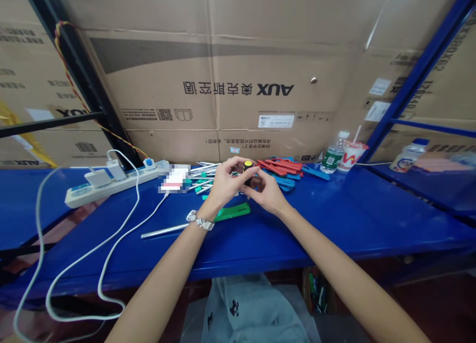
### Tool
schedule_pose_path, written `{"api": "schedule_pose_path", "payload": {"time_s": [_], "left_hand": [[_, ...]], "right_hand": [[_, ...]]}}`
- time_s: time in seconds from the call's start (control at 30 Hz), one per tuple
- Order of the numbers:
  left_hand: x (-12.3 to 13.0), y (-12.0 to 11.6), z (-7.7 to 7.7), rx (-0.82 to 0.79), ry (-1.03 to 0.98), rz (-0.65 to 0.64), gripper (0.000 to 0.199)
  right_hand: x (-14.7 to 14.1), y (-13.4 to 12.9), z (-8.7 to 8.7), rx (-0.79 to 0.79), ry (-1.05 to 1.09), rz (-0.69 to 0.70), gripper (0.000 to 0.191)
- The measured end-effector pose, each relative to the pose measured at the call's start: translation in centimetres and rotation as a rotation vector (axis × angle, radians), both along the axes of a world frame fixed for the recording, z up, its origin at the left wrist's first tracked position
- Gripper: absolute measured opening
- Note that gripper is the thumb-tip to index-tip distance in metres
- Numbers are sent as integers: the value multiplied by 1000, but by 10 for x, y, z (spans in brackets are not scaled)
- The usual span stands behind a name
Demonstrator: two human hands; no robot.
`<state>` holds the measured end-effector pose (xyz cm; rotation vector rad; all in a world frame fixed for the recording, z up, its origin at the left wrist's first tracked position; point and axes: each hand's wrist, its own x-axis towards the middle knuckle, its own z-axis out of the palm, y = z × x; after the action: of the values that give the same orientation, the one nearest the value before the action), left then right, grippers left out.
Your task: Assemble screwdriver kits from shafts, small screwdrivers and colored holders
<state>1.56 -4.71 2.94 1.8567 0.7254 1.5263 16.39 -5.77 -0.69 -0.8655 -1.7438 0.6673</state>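
A black screwdriver (248,164) with a yellow cap stands upright between my two hands, its thin shaft pointing down at a green plastic handle (235,212). My left hand (228,182) has its fingers closed around the screwdriver's handle from the left. From the right, my right hand (267,190) closes on the same handle with thumb and fingers curled. The green handle lies on the blue table, and a metal rod (163,231) extends leftward from beneath my left wrist. Whether the rod joins the handle is hidden by that wrist.
Behind my hands lie metal rods with green parts (203,177), red plastic handles (280,167) and blue plastic handles (284,183). A water bottle (333,154) and a paper cup (351,157) stand right. A power strip (80,195) with white cables occupies the left.
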Motion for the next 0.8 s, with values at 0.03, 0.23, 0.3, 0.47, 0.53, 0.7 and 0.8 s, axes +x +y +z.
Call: {"api": "schedule_pose_path", "payload": {"time_s": [0.03,0.23,0.3,0.47,0.53,0.7,0.8], "left_hand": [[2,1,0,21,-19,49,25],[-3,-5,3,0,46,-35,29],[-6,-6,3,-42,69,-124,33],[0,2,0,-6,-37,41,35],[3,3,0,8,-58,99,39],[-5,-4,1,-55,18,-97,33],[-7,-1,0,-75,40,-131,30]], "right_hand": [[-2,2,-2,13,30,-50,36],[2,0,5,-120,37,180,38],[4,-3,10,-124,-19,248,38],[-2,0,3,-57,30,40,38],[-4,3,0,-76,82,10,40],[5,-1,9,-126,24,217,37],[6,-3,9,-113,-42,229,34]]}}
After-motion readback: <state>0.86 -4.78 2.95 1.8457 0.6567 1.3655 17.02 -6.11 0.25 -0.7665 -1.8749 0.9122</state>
